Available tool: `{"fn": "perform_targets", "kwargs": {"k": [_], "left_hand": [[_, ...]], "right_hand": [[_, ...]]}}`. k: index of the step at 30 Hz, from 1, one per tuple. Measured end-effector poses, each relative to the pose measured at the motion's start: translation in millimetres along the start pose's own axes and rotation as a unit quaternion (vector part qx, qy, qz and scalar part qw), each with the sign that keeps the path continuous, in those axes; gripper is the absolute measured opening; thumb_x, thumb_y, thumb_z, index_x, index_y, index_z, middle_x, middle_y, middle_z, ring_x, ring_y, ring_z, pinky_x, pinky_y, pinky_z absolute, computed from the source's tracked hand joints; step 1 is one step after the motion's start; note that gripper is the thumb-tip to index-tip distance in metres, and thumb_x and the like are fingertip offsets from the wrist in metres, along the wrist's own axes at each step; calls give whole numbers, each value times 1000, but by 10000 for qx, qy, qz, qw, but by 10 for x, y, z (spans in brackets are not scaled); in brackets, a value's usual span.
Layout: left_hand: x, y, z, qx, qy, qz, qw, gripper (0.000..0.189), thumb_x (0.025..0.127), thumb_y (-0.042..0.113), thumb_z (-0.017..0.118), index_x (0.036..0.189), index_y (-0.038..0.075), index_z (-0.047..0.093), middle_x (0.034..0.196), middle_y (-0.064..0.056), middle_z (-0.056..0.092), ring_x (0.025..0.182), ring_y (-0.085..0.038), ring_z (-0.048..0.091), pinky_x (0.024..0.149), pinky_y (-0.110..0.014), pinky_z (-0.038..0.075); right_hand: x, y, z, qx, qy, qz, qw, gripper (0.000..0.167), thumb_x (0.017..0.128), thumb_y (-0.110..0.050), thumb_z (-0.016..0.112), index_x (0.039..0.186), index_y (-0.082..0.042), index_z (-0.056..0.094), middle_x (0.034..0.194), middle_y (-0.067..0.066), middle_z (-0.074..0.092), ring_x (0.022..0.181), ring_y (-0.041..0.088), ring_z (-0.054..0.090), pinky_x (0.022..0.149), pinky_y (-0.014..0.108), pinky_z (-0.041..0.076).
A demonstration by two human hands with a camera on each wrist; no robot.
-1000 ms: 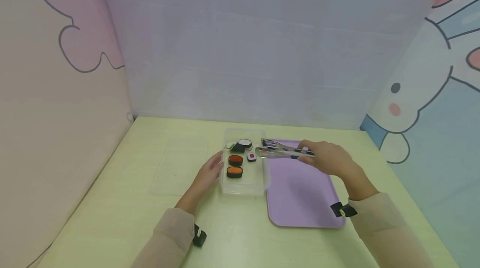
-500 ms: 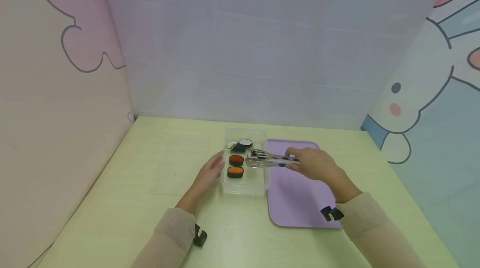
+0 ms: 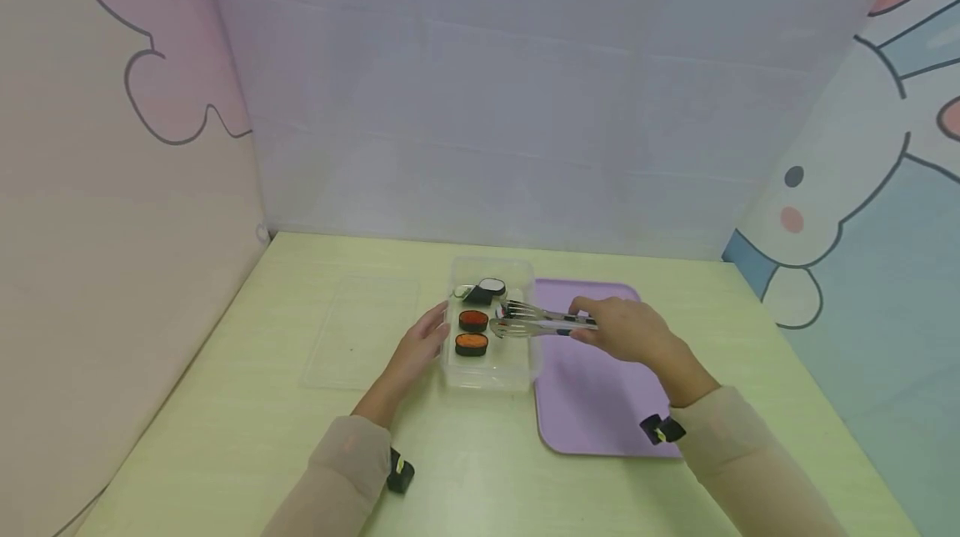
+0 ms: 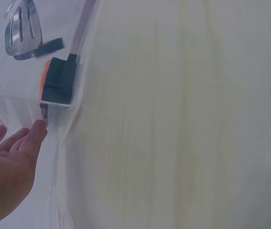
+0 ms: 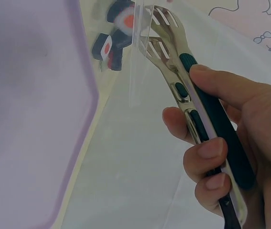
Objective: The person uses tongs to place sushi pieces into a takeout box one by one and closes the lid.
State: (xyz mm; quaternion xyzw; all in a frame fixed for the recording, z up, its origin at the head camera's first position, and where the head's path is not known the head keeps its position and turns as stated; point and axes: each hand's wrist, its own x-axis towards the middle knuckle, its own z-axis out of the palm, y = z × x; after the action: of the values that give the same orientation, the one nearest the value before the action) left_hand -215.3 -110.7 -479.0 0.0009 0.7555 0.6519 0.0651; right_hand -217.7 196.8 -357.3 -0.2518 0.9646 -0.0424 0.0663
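Note:
My right hand [image 3: 626, 333] grips metal tongs [image 3: 543, 322] with dark green handle grips, curled round both arms in the right wrist view. The slotted tong tips sit inside a clear plastic box [image 3: 495, 380], over the small red-centred sushi roll, which they mostly hide in the head view. My left hand [image 3: 416, 353] rests its fingers, nearly straight, against the box's left wall. Inside lie a red-topped sushi [image 3: 473, 320], an orange-topped sushi [image 3: 471, 343], a white-topped sushi [image 3: 492, 286] and a dark piece [image 3: 477, 295] beside it.
A lilac tray [image 3: 588, 412] lies right of the box, under the right forearm. A flat clear lid [image 3: 360, 333] lies on the pale yellow table [image 3: 465, 470] at the left. A curtain [image 3: 480, 103] hangs behind the table.
My right hand has carried the tongs left and slightly toward me, bringing their tips from the box's right edge to the red-centred roll, and their arms closer together. The left hand stays at the box.

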Motion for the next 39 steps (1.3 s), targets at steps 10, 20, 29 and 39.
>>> {"fn": "perform_targets", "kwargs": {"k": [10, 20, 29, 39], "left_hand": [[28, -17, 10, -17, -50, 53, 10000, 50, 104, 19, 47, 151, 8, 36, 151, -20, 36, 134, -36, 39, 104, -49, 40], [33, -8, 28, 59, 8, -65, 10000, 49, 104, 19, 47, 151, 10, 37, 151, -18, 37, 134, -35, 40, 103, -49, 41], [31, -15, 20, 22, 8, -57, 10000, 49, 104, 19, 48, 151, 12, 37, 151, -18, 37, 135, -34, 38, 104, -50, 40], [48, -40, 1, 52, 32, -152, 9999, 50, 104, 21, 47, 152, 14, 36, 153, -16, 35, 137, -33, 36, 105, -48, 39]], "right_hand": [[-53, -3, -71, -50, 5, -4, 10000, 24, 93, -30, 67, 113, -17, 61, 69, -7, 55, 58, 12, 46, 47, 30, 38], [-174, 209, -35, 849, 535, 780, 9919, 42, 95, -33, 64, 130, -10, 55, 86, 4, 64, 64, 18, 52, 50, 33, 42], [-259, 542, 276, 2118, 1063, 1737, 9559, 63, 99, -41, 56, 144, -2, 36, 102, 24, 62, 78, 29, 58, 59, 39, 47], [-388, 910, 527, 3594, 1038, 2027, 9050, 65, 100, -13, 55, 150, 5, 17, 132, 39, 39, 93, 39, 61, 69, 37, 55]]}}
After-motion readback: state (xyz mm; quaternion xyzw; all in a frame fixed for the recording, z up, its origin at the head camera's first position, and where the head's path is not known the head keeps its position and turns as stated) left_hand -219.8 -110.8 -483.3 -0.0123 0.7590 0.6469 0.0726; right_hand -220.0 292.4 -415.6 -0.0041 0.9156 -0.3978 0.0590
